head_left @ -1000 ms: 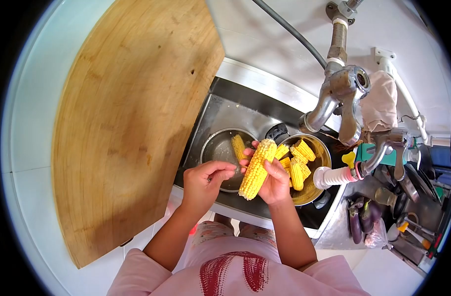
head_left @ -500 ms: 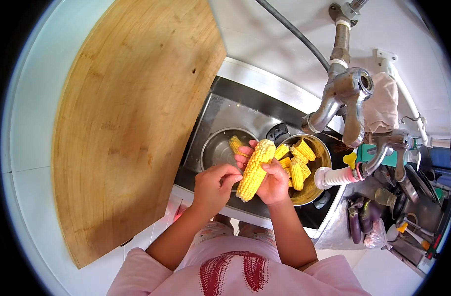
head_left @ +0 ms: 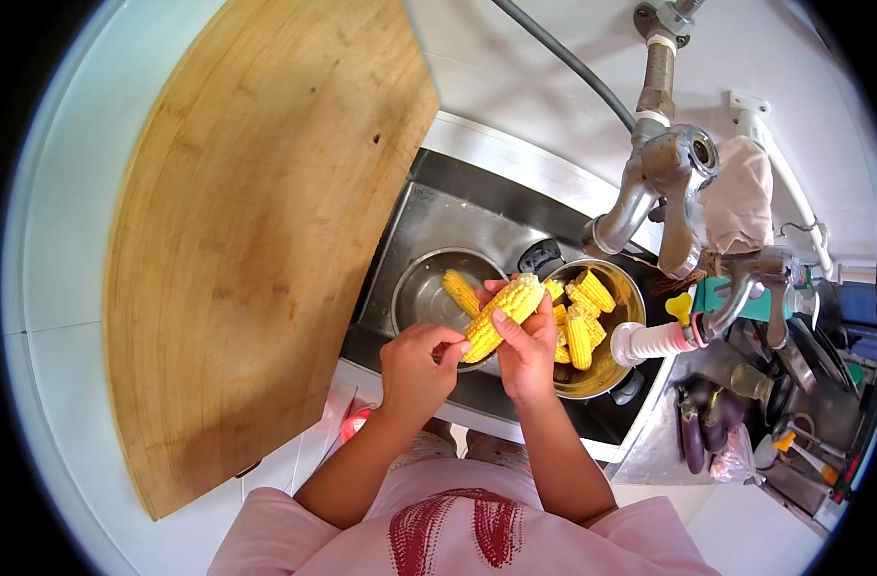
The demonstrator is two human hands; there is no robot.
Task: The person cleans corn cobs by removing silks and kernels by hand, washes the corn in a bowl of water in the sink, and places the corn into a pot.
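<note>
An ear of yellow corn [head_left: 491,331] lies slanted in my right hand [head_left: 528,357], whose fingers and thumb wrap around it. My left hand [head_left: 419,370] is closed in a pinch, fingertips at the ear's lower left end; anything between them is too small to make out. Beneath the hands sits a round metal bowl [head_left: 400,293], with another ear of corn [head_left: 460,292] leaning inside it. A metal pot [head_left: 628,288] on the right holds several pieces of corn [head_left: 580,336].
The sink [head_left: 424,211] surrounds bowl and pot. A big wooden board [head_left: 256,240] lies at the left. Metal taps [head_left: 664,182] and a white ribbed hose [head_left: 654,344] overhang the right side. Eggplants [head_left: 712,418] and utensils lie at the far right.
The ear of corn has tilted closer to level, and my right thumb now lies across it. My left fingertips have come to its lower end. The view has shifted slightly.
</note>
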